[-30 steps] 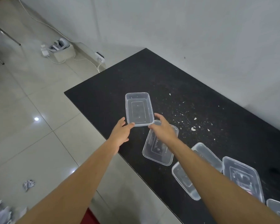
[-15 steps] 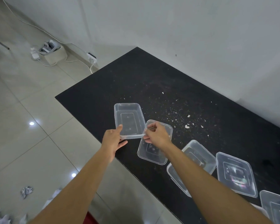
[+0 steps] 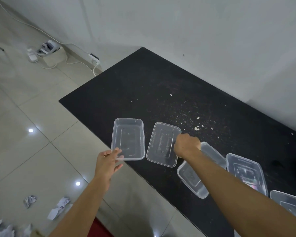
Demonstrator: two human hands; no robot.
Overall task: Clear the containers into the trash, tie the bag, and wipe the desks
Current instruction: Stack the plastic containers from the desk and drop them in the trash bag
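Note:
A clear empty container [image 3: 128, 139] sits near the front edge of the black desk [image 3: 143, 86]. My left hand [image 3: 109, 161] pinches its near left corner, thumb on the rim. Beside it on the right lies a clear lid [image 3: 161, 144]. My right hand [image 3: 186, 145] is curled over the lid's right edge, with its fingertips hidden under the hand. A second open container [image 3: 191, 178] lies partly under my right forearm. Further right are another lid [image 3: 246, 171] and one more clear container [image 3: 289, 204] at the frame edge.
White crumbs [image 3: 196, 128] are scattered over the desk's middle. Crumpled paper [image 3: 30, 200] lies on the tiled floor at lower left. A power strip [image 3: 94, 58] and cables run along the wall. Something red [image 3: 99, 228] shows below the desk edge.
The open container slid toward the front edge and apart from the lid. My right hand let go of that container and moved to the lid's right edge. My left hand kept its hold.

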